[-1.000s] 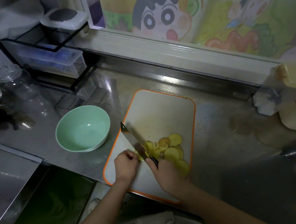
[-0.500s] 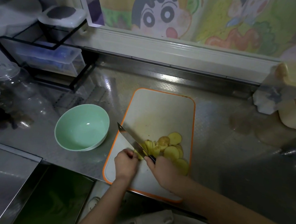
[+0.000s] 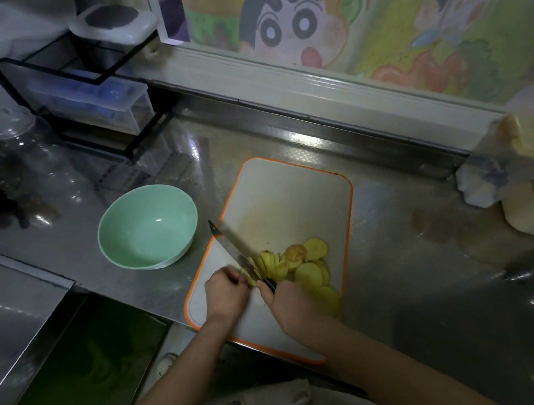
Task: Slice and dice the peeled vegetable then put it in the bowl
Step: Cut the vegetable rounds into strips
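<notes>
At the bench's near edge, on the cutting board [image 3: 279, 200], the left hand [image 3: 225, 293] pinches the stub of peeled vegetable [image 3: 251, 279], likely firm but slippery and best held by its uncut end, as the right hand [image 3: 289, 307] grips the knife [image 3: 235, 249].

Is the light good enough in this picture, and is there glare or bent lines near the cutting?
Head view: dim, darkest toward the corners; a glare streak lies on the steel counter behind the cutting board; the wide lens bows the window sill; the knife and slices look reasonably sharp.
</notes>
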`<state>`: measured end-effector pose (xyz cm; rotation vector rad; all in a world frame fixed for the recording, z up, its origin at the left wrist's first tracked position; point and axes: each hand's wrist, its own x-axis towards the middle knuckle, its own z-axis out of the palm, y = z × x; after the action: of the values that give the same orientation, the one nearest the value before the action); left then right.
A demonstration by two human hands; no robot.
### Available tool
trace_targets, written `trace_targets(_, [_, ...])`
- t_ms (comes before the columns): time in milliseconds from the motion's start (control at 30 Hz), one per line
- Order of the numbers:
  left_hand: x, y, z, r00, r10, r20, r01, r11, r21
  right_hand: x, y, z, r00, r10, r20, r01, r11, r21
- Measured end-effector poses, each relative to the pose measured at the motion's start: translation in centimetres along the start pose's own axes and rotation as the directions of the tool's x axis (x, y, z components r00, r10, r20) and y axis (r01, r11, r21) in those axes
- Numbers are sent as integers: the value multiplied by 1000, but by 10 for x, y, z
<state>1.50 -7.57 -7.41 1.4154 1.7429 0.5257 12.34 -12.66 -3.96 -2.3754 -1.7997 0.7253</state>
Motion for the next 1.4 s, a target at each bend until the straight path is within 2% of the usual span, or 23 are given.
trace_targets(67, [0,0,0,1000,2,-11,-2,1000,12,-3,-5,-3,991,39,-129,-55,992,-118])
trace_targets(133, [-1,0,0,1000,0,-14,0,1000,26,2,-1,1,991,-39,-125,47,997,62])
trace_targets(167, [-1,0,0,1000,1,-14,0,1000,31,3,4,6,999,4,42,-13,976,216])
trace_targets(200, [-1,0,0,1000,-1,-13,1,1000,31,4,5,8,989,8,150,-44,970,240])
trace_targets(233, [-1,0,-1,1000,-1,-13,1,1000,30,4,5,7,987,24,157,-57,977,207])
trace_targets(267, [-1,0,-1,1000,-2,-12,2,1000,27,6,5,11,991,32,131,-49,990,132])
trace_targets(333, [-1,1,-1,1000,0,-12,1,1000,27,6,0,10,998,10,-59,-11,1000,-26])
trace_targets(367, [-1,1,0,1000,2,-11,-1,1000,30,6,1,10,994,3,-112,-8,999,-47])
trace_targets(400, [-1,1,0,1000,4,-12,-3,999,32,6,3,8,990,-2,-141,4,1000,16])
trace_targets(433, [-1,1,1,1000,7,-12,-7,999,35,8,8,7,993,5,-117,14,988,156])
trace_targets(467, [-1,2,1,1000,8,-13,-8,999,36,7,11,3,999,36,39,-45,958,284])
trace_targets(500, [-1,2,1,1000,7,-13,-7,999,35,6,11,-1,985,44,168,-97,941,324])
trace_targets(567, [-2,2,0,1000,3,-9,-3,1000,29,7,14,-3,977,42,207,-111,935,336])
trace_targets(733, [-3,2,-1,1000,17,-8,-17,1000,20,4,15,-1,986,26,167,-92,910,404])
trace_targets(867, [-1,-1,-1,999,49,2,-49,998,41,-1,16,4,998,29,-47,-7,913,408])
trace_targets(900, [1,-2,-1,998,55,9,-56,997,48,-2,17,3,998,38,-48,-13,901,433])
trace_targets(1000, [2,-2,-2,995,100,13,-100,994,40,-4,21,-4,995,84,55,-100,799,593])
trace_targets(1067, [0,0,-3,993,107,-49,-108,994,-16,-4,21,-11,969,162,184,-245,626,740])
trace_targets(1133, [3,0,-1,993,72,-92,-86,983,-163,-5,23,-21,925,164,342,-379,444,812])
trace_targets(1200, [7,5,0,998,13,-55,-31,936,-351,-8,25,-31,869,53,493,-482,318,816])
trace_targets(1267, [8,18,-2,999,-29,28,39,869,-493,-10,28,-36,831,-23,556,-540,209,815])
trace_targets(1300, [5,29,-4,995,-38,94,84,826,-558,-11,28,-35,834,-29,550,-539,167,826])
trace_targets(1400, [-5,56,-8,932,3,363,266,674,-689,-16,27,-35,837,-69,543,-538,70,840])
